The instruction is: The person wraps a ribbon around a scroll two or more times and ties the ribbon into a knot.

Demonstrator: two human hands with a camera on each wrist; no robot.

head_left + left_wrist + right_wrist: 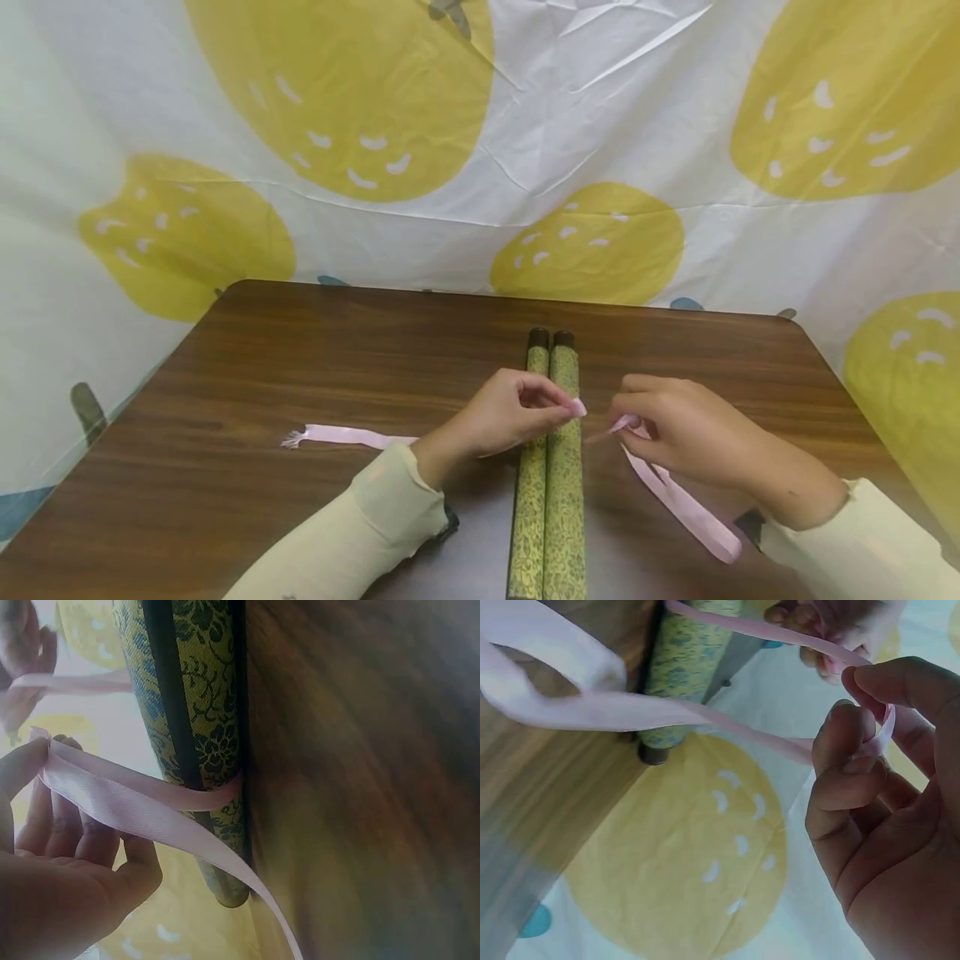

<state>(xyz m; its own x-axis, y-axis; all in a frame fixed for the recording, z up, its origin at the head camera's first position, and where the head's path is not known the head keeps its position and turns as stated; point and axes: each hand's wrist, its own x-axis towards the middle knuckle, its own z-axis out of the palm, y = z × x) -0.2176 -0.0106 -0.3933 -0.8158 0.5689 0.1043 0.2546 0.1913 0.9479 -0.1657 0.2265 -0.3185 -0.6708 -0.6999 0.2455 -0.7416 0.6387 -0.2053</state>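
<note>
Fingers of the left hand [513, 412] pinch the flat pink satin ribbon [693, 512] above the paired green-gold patterned cylindrical rolls [564, 500], aligned near-to-far on the brown wooden surface [300, 517]; the right hand [678, 421] pinches the ribbon to their right.

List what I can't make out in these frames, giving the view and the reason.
- Near ends of the patterned rolls: head view, cut off by the bottom edge.
- Part of the pink ribbon: head view, hidden by the left hand and wrist.
- The ribbon's lower stretch: left wrist view, cut off by the bottom edge.
- The right hand: left wrist view, blurred and cut off by the left edge.
</note>
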